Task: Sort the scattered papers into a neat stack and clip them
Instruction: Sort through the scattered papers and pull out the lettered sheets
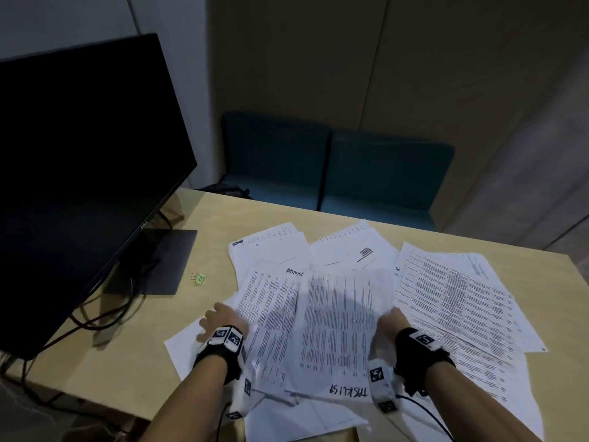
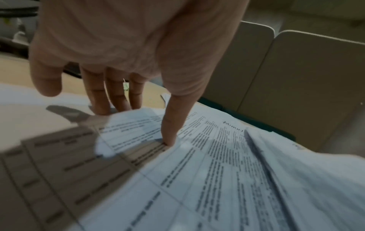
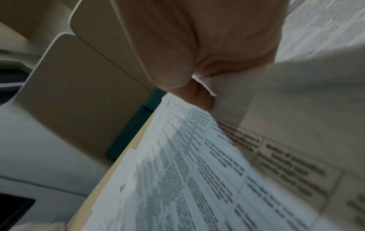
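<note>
Several printed white papers lie fanned over the wooden table (image 1: 127, 365). One sheet is marked "Admin" (image 1: 274, 301), a middle sheet (image 1: 334, 330) carries handwriting at its near end, and a pile (image 1: 452, 291) lies to the right. My left hand (image 1: 218, 315) holds the left edge of the Admin sheets: the thumb (image 2: 169, 128) presses on top while the fingers (image 2: 112, 96) reach under the edge. My right hand (image 1: 393, 319) pinches the right edge of the middle sheets, its thumb (image 3: 199, 96) on the paper. A small green binder clip (image 1: 198, 277) lies to the left, apart from both hands.
A black monitor (image 1: 79, 170) on a flat stand (image 1: 165, 260) fills the left of the table, with cables (image 1: 105, 317) trailing from it toward the front. Teal seats (image 1: 350, 167) stand beyond the far edge. More sheets hang over the near table edge (image 1: 302, 419).
</note>
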{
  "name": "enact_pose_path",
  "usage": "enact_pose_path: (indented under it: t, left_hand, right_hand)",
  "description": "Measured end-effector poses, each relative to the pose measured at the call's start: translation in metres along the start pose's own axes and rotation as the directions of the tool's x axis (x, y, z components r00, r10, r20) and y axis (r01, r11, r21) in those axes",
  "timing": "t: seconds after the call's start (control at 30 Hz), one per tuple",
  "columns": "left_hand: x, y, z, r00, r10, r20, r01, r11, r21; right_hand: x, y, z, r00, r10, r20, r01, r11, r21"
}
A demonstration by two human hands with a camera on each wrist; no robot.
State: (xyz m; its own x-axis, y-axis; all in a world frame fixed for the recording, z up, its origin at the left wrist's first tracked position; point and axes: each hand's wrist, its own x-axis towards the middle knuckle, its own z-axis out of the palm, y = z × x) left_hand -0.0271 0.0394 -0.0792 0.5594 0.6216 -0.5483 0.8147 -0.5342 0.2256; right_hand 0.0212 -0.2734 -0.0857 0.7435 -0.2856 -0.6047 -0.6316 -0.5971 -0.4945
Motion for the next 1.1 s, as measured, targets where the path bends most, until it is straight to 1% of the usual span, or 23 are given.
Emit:
enact_pose_path:
  t: [0.07,0.13,0.2,0.27,0.33,0.37,0.4,0.47,0.5,0.53,0.57,0.6,0.63,0.67,0.73,0.8,0.87,0.9,0.93,0.97,1.0,1.03,1.1]
  left_hand:
    - [0.004,-0.001,0.001,0.997,0.059,0.050,-0.055,0.996,-0.069]
    - [-0.001,-0.001,0.002,0.985,0.161,0.062,-0.153,0.982,-0.113]
    - [-0.010,0.002,-0.001,0.970,0.241,0.022,-0.236,0.963,-0.129]
    - [-0.021,0.008,-0.008,0.956,0.287,-0.058,-0.292,0.945,-0.148]
    - [-0.033,0.017,-0.024,0.927,0.336,-0.166,-0.352,0.933,-0.075]
    - [-0.038,0.023,-0.033,0.893,0.390,-0.224,-0.401,0.916,-0.002]
    - [-0.045,0.030,-0.045,0.844,0.453,-0.288,-0.453,0.889,0.073]
    - [-0.058,0.044,-0.070,0.718,0.569,-0.402,-0.543,0.818,0.189]
    - [-0.064,0.051,-0.082,0.663,0.600,-0.447,-0.576,0.791,0.208]
    - [-0.070,0.057,-0.093,0.625,0.611,-0.485,-0.605,0.772,0.193]
    - [-0.074,0.062,-0.103,0.603,0.597,-0.529,-0.631,0.763,0.141]
    - [-0.076,0.066,-0.111,0.600,0.560,-0.571,-0.653,0.755,0.055]
    - [-0.076,0.069,-0.117,0.633,0.503,-0.588,-0.659,0.749,-0.069]
    - [-0.074,0.071,-0.121,0.678,0.444,-0.586,-0.657,0.723,-0.213]
    - [-0.058,0.072,-0.116,0.781,0.361,-0.510,-0.596,0.676,-0.434]
    - [-0.043,0.069,-0.093,0.861,0.346,-0.372,-0.498,0.716,-0.489]
    - [-0.041,0.063,-0.062,0.906,0.361,-0.221,-0.422,0.804,-0.419]
    - [-0.043,0.058,-0.044,0.918,0.364,-0.159,-0.397,0.838,-0.375]
    - [-0.044,0.053,-0.027,0.927,0.363,-0.092,-0.370,0.852,-0.369]
    - [-0.047,0.047,-0.013,0.930,0.366,-0.020,-0.347,0.861,-0.372]
    - [-0.049,0.043,0.001,0.919,0.392,0.045,-0.351,0.864,-0.362]
    - [-0.049,0.042,0.011,0.891,0.437,0.122,-0.384,0.869,-0.313]
    - [-0.054,0.042,0.023,0.809,0.512,0.290,-0.471,0.859,-0.202]
  right_hand:
    - [-0.002,0.001,0.009,1.000,0.005,0.021,-0.005,0.999,-0.035]
    - [-0.007,-0.001,0.018,1.000,0.027,0.017,-0.026,0.999,-0.045]
    - [-0.007,-0.002,0.026,0.999,0.037,0.027,-0.037,0.999,-0.030]
    - [-0.010,-0.005,0.030,0.999,0.037,0.030,-0.036,0.999,-0.030]
    - [-0.012,-0.007,0.030,0.999,0.037,0.016,-0.037,0.999,-0.021]
    - [-0.012,-0.006,0.030,0.999,0.032,0.017,-0.032,0.999,-0.012]
    - [-0.012,-0.006,0.030,0.999,0.029,0.024,-0.029,1.000,-0.005]
    - [-0.011,-0.004,0.030,0.998,0.029,0.052,-0.030,0.999,0.017]
    - [-0.011,-0.004,0.029,0.998,0.023,0.063,-0.027,0.998,0.059]
    - [-0.015,-0.006,0.026,0.997,0.024,0.078,-0.032,0.994,0.108]
    - [-0.013,-0.005,0.026,0.995,0.022,0.095,-0.039,0.984,0.174]
    - [-0.015,-0.005,0.024,0.993,0.014,0.114,-0.041,0.970,0.239]
    - [-0.016,-0.003,0.022,0.989,0.014,0.151,-0.059,0.952,0.299]
    - [-0.016,-0.002,0.021,0.982,0.026,0.188,-0.096,0.923,0.372]
    - [-0.011,0.005,0.018,0.964,0.076,0.256,-0.194,0.858,0.476]
    - [-0.018,0.006,0.011,0.942,0.050,0.332,-0.238,0.798,0.554]
    - [-0.027,0.004,0.005,0.927,0.015,0.375,-0.246,0.780,0.576]
    - [-0.024,0.007,0.005,0.924,-0.017,0.381,-0.236,0.760,0.606]
    - [-0.027,0.007,0.003,0.918,-0.030,0.394,-0.230,0.771,0.594]
    - [-0.026,0.008,0.002,0.912,-0.016,0.410,-0.241,0.787,0.567]
    - [-0.024,0.010,0.004,0.912,-0.003,0.411,-0.240,0.806,0.540]
    - [-0.026,0.009,0.003,0.906,0.009,0.423,-0.257,0.806,0.533]
    - [-0.023,0.008,0.007,0.919,0.069,0.388,-0.286,0.795,0.536]
